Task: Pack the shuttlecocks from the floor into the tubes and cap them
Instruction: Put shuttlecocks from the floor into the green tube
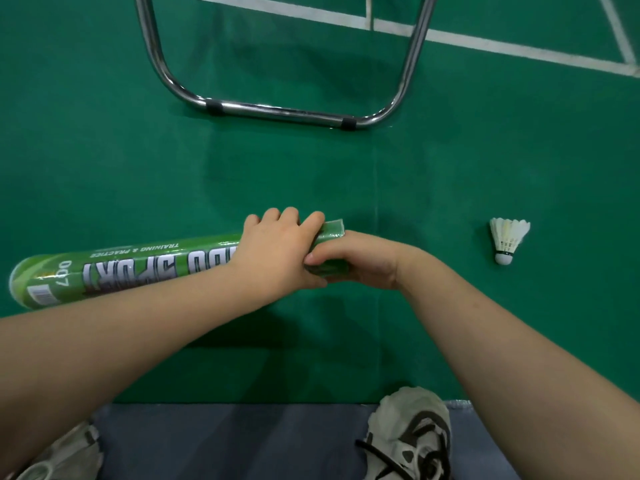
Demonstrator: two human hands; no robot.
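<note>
A long green shuttlecock tube (131, 268) with white lettering lies nearly level, its closed end toward the left. My left hand (277, 251) grips the tube near its right end, fingers curled over the top. My right hand (360, 261) holds the tube's right end from below and the side, thumb on the green end piece (332, 230). Whether that end piece is a cap or the tube's rim I cannot tell. One white feather shuttlecock (507, 239) lies on the green floor to the right, cork toward me, apart from both hands.
A chrome tubular chair frame (277, 110) rests on the green court floor (450, 161) beyond the tube. White court lines (485, 45) cross the far right. My two shoes (412, 438) and a blue-grey mat edge (225, 434) fill the bottom.
</note>
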